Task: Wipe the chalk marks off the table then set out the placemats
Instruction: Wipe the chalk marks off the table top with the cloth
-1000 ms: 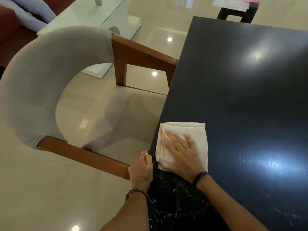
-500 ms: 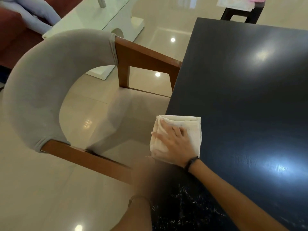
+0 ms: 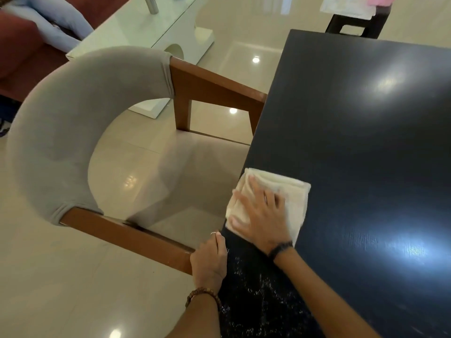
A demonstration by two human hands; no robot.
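Head view, looking down at the near left edge of a dark tabletop [image 3: 353, 132]. A folded cream cloth [image 3: 290, 198] lies flat on the tabletop, its left side flush with, and slightly overhanging, the table edge. The right hand [image 3: 260, 217] rests palm-down on the cloth with fingers straight and spread, pressing it to the surface rather than grasping it; a dark band [image 3: 280, 248] circles that wrist. The left hand [image 3: 210, 262] sits at the table edge just below the cloth, knuckles up and fingers curled down over the edge; whether it grips the edge or merely rests against it cannot be told from this angle. A ring [image 3: 212, 232] shows on one finger, and a bracelet of brown beads [image 3: 202, 295] on the wrist.

Pale chalk flecks [image 3: 263, 286] speckle the tabletop between the two forearms, near the lower edge of the view; fainter smears [image 3: 424, 311] lie toward the lower right. The surface beyond the cloth shows only reflected lamp glare.

A chair [image 3: 73, 123] with a curved grey padded back and brown wooden arms stands tucked against the table's left side on a glossy tiled floor [image 3: 61, 289]. Further off are a glass low table [image 3: 136, 23] and a red sofa [image 3: 22, 52].
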